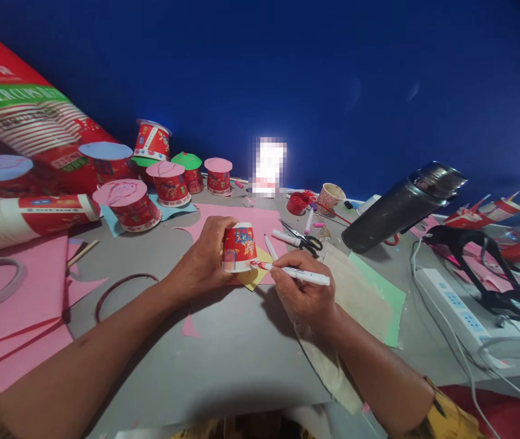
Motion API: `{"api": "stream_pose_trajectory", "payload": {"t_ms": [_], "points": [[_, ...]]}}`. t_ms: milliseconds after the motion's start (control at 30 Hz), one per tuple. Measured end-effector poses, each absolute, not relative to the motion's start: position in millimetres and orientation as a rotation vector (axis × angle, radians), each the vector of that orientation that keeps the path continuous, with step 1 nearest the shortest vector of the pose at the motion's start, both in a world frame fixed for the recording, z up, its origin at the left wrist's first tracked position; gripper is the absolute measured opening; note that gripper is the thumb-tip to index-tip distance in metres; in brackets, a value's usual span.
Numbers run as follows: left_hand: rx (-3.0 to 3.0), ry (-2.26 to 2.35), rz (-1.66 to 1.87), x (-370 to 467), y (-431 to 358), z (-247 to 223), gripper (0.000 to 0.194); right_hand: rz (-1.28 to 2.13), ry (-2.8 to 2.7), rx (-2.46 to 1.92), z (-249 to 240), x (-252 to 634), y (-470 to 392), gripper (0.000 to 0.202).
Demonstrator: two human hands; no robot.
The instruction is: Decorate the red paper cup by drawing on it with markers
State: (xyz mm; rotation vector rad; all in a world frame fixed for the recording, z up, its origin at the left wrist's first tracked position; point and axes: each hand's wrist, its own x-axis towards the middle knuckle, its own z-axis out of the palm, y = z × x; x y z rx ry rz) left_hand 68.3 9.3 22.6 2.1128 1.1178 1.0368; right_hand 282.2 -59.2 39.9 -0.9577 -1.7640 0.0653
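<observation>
A red printed paper cup [240, 244] is gripped in my left hand [211, 253], its rim facing down toward me. My right hand [305, 289] pinches a white marker pen [308, 275], whose red tip end meets or almost meets the white band near the cup's rim. Beneath the cup lie a yellow paper piece [254, 278] and a pink paper sheet [260, 214]. Just beyond my right hand are an uncapped-looking white pen [270, 247], another white marker [286, 237] and black-handled scissors [308, 239].
Several cups with paper discs on top [168, 183] stand at the left, beside a stack of white cups [26, 216]. A dark thermos [401, 207] leans in view at the right, near a power strip [456, 305] with cables. A beige cloth [355, 299] hangs over the table edge.
</observation>
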Motion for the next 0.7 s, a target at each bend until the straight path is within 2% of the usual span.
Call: {"api": "stream_pose_trajectory", "payload": {"t_ms": [700], "points": [[2.143, 1.116, 1.048, 67.9, 10.5, 18.9, 0.08, 0.143, -1.777, -0.995, 39.5, 280.4, -58.5, 0.011]]}}
